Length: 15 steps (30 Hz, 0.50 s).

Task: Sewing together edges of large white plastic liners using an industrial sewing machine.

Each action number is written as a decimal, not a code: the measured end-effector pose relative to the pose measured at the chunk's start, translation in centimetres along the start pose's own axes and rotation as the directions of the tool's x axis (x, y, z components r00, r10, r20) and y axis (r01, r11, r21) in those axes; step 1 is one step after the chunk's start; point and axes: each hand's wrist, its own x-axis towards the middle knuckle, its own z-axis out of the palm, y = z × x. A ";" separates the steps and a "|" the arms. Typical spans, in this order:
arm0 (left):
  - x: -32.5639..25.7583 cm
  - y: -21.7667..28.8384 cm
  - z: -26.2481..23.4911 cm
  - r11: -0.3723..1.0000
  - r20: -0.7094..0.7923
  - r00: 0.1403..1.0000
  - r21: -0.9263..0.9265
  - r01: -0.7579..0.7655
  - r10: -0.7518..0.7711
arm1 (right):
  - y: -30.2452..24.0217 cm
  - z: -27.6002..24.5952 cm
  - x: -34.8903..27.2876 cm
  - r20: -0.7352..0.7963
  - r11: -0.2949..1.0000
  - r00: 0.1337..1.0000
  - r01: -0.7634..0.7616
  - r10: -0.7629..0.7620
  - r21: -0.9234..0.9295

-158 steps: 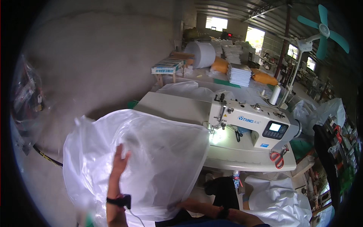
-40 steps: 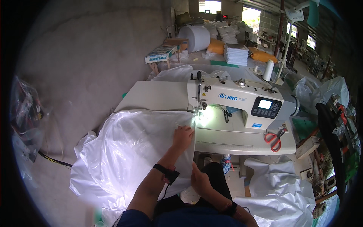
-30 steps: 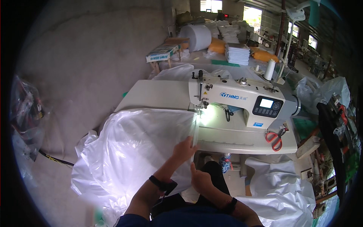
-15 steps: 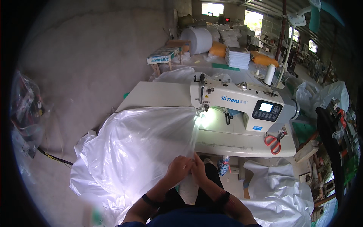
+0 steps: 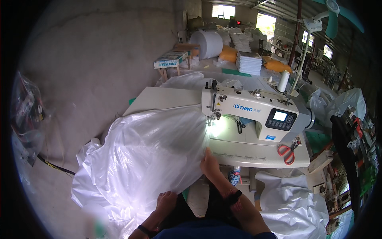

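Observation:
A large white plastic sheet (image 5: 147, 139) drapes over the left part of the sewing table and hangs down in glossy folds. Its right edge runs under the needle of a white sewing machine (image 5: 242, 104), where a bright lamp glows. My right hand (image 5: 209, 162) is closed on that edge, just in front of the tabletop. Lower and to the left, my left hand (image 5: 166, 201) has its fingers curled in on the lower part of the same sheet. Both hands' fingertips are partly hidden.
Red-handled scissors (image 5: 287, 153) lie at the table's right end, and small black snips (image 5: 239, 126) under the machine arm. A white thread cone (image 5: 283, 81) stands behind. More white sheeting (image 5: 288, 199) hangs at lower right. Left is a bare wall (image 5: 99, 55).
My hands were together near the sheet's edge and are now apart. The left has moved down and left; the right has gone up slightly toward the needle. The sheet's edge has shifted.

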 end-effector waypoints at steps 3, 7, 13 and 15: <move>-0.4 2.0 -3.1 0.987 0.124 0.988 -0.141 -0.074 0.091 | -0.4 -0.2 0.7 0.007 0.999 0.999 -0.036 0.036 0.008; 0.6 6.3 -6.0 0.908 0.133 0.982 -0.413 -0.070 0.136 | -1.1 -0.6 0.7 0.053 0.995 0.998 -0.026 0.031 -0.099; 4.5 7.6 -4.7 0.888 0.296 0.953 -0.452 0.083 0.062 | -1.1 -1.0 -0.4 0.137 0.972 0.989 -0.014 0.047 -0.233; 5.3 7.2 -4.1 0.900 0.319 0.946 -0.427 0.087 0.060 | -0.8 -1.0 -0.3 0.131 0.971 0.991 -0.007 0.040 -0.240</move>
